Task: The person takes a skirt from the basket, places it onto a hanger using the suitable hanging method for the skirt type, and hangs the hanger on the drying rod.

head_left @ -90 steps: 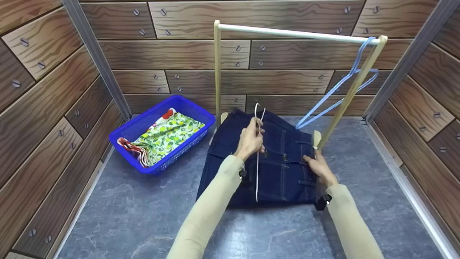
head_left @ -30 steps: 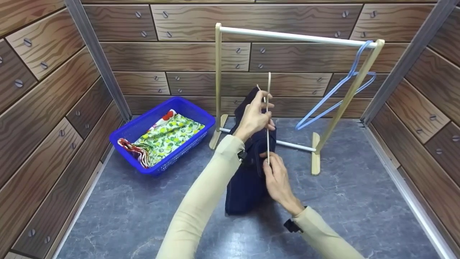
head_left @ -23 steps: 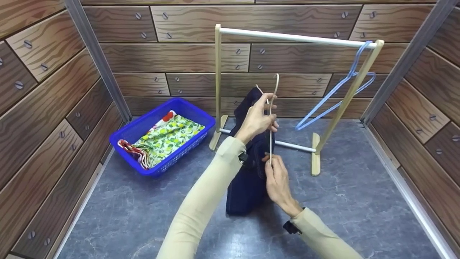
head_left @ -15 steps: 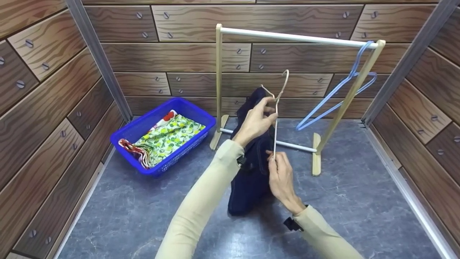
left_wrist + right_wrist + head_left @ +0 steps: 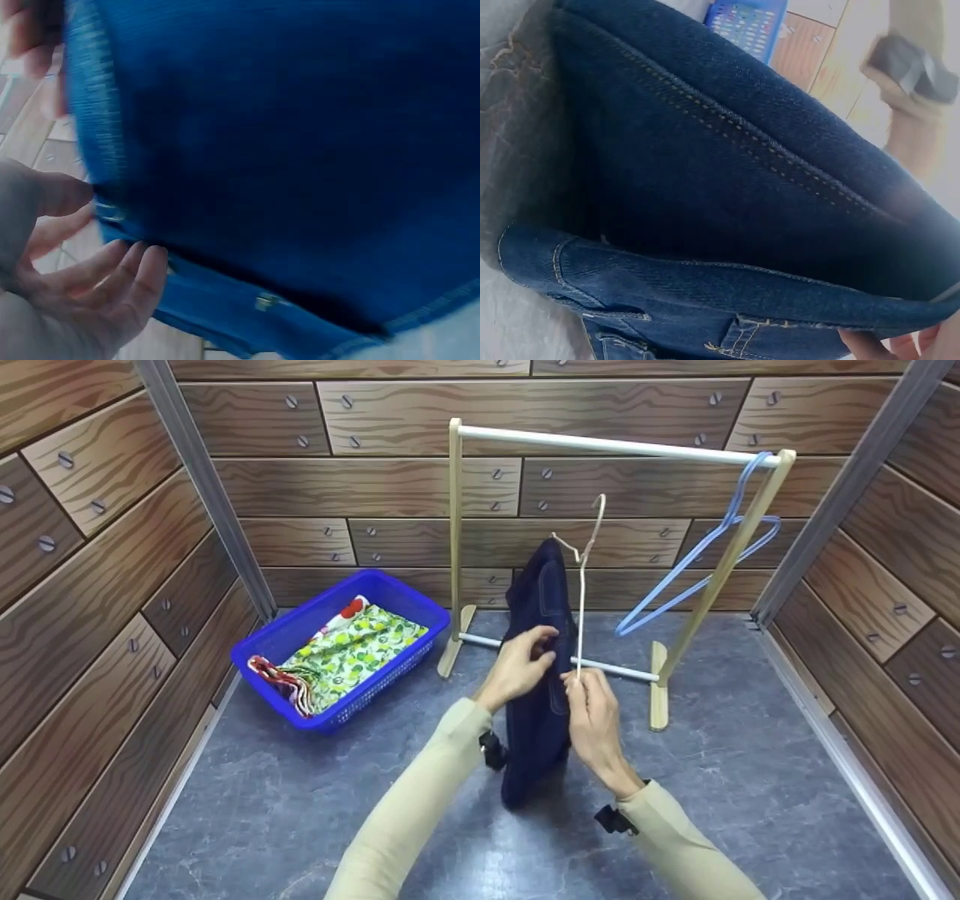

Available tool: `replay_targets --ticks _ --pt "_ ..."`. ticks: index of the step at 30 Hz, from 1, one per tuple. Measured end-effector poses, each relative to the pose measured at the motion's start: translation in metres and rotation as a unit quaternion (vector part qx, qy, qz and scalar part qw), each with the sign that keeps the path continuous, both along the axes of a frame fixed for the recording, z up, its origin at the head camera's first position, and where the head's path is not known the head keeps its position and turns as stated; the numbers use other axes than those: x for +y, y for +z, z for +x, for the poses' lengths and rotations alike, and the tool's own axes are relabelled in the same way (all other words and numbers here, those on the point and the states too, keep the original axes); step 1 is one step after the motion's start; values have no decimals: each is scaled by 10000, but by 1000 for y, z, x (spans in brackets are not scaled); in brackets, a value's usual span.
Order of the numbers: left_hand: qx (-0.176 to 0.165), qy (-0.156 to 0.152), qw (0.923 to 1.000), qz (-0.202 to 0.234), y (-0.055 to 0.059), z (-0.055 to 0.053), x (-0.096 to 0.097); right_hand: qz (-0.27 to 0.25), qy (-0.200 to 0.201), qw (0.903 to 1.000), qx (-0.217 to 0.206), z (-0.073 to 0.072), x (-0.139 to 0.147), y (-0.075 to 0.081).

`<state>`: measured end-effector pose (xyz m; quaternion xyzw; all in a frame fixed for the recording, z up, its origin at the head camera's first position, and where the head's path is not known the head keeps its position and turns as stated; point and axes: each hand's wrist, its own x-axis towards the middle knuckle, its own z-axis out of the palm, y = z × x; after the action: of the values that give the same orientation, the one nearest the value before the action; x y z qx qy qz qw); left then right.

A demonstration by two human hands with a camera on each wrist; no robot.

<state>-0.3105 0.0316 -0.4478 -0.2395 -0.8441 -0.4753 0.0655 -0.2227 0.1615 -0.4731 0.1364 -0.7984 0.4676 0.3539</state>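
Note:
In the head view a dark blue denim skirt [image 5: 536, 742] stands folded over the wire of a cream clothes hanger [image 5: 582, 607], its hook pointing up. My right hand [image 5: 596, 720] pinches the hanger's near end along with the skirt's edge. The left hand [image 5: 519, 664] is at the skirt's left face, thumb and fingers apart and loosely bent. Up close in the left wrist view, its fingers [image 5: 146, 281] lie by a denim edge [image 5: 285, 300] with metal buttons. In the right wrist view, stitched belt loops [image 5: 615, 315] show; right fingertips are at the cloth's lower edge.
A wooden garment rack [image 5: 455, 532] with a white rail [image 5: 600, 442] stands behind the hands. From its right end hangs a blue hanger [image 5: 675, 570]. On the left, a blue plastic basket [image 5: 247, 645] holds fruit-print cloth [image 5: 360, 637]. Wood-patterned walls surround the grey floor.
The skirt, earlier spread flat, has been folded over the hanger and lifted. The left hand has let go of the hanger's upper part and dropped to the skirt's side; the right hand moved from the waistband to the hanger's end.

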Motion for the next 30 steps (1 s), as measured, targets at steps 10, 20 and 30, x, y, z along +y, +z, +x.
replay_targets --ticks 10,20,30 --pt "-161 -252 9991 295 -48 26 -1 -259 -186 9994 -106 5 1 26" --pt "-181 -1205 9925 -67 -73 51 -8 -817 -292 9954 -395 0 1 42" --pt "738 -1471 9859 -294 -88 58 -3 -1097 -359 9924 -428 -8 7 48"
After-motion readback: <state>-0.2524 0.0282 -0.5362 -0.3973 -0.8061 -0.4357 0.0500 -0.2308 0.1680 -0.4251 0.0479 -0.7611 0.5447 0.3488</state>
